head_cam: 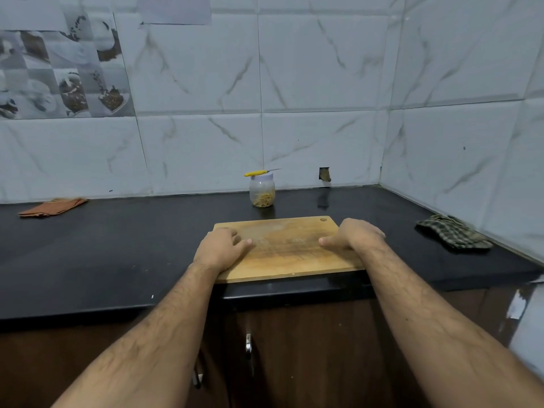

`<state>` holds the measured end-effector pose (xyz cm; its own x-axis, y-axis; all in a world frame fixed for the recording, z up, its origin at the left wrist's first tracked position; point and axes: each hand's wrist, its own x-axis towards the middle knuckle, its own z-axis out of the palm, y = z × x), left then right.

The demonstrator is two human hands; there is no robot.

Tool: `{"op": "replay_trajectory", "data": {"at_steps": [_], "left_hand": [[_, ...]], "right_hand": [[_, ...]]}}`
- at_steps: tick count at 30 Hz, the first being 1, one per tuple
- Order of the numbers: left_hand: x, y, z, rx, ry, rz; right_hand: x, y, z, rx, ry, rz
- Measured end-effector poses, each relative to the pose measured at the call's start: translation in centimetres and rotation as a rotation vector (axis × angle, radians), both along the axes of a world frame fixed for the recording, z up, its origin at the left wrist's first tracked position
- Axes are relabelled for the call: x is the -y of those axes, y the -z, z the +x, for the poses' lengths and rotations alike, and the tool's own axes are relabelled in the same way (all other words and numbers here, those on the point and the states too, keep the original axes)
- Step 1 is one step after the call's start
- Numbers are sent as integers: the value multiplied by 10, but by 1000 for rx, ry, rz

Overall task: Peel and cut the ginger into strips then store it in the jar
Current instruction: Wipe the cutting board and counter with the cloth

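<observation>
Your left hand (221,248) and right hand (354,234) lie flat on cutting board (290,254), fingers relaxed, pinching nothing. Ginger strips (263,199) sit in jar (262,191), frame centre. Knife (260,172) balances on lid: jolt board, it may slide off.

Counter surroundings, non-task items only.
We note a black countertop (103,245) against a white marble-pattern tiled wall (323,83). An orange folded cloth (53,207) lies far left near the wall; a checked green cloth (453,231) lies crumpled at right. A paper sheet (176,8) hangs on the wall; brown cabinet doors (294,348) show below.
</observation>
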<state>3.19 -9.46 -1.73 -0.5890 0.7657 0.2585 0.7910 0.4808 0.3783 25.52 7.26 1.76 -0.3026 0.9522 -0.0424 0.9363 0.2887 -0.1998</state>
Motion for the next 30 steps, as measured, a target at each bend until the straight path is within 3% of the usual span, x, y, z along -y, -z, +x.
{"op": "replay_trajectory", "data": {"at_steps": [3,6,10,21,25,30], "left_hand": [[-14,-11,6,99,7,204],[-42,-25,5,303,27,372],[-88,-35,-17,528,11,517],[-204,-24,-130,705,23,436],[-229,-14,-149,804,125,419],[-234,-7,-145,797,192,473]], "right_hand": [[3,-9,-22,-228,-146,86],[-1,-16,-53,-535,-303,-59],[-31,-21,-104,-767,-357,-138],[-154,1,-232,-870,-375,-365],[-172,6,-255,-879,-444,-428],[-172,8,-260,-916,-501,-462]]}}
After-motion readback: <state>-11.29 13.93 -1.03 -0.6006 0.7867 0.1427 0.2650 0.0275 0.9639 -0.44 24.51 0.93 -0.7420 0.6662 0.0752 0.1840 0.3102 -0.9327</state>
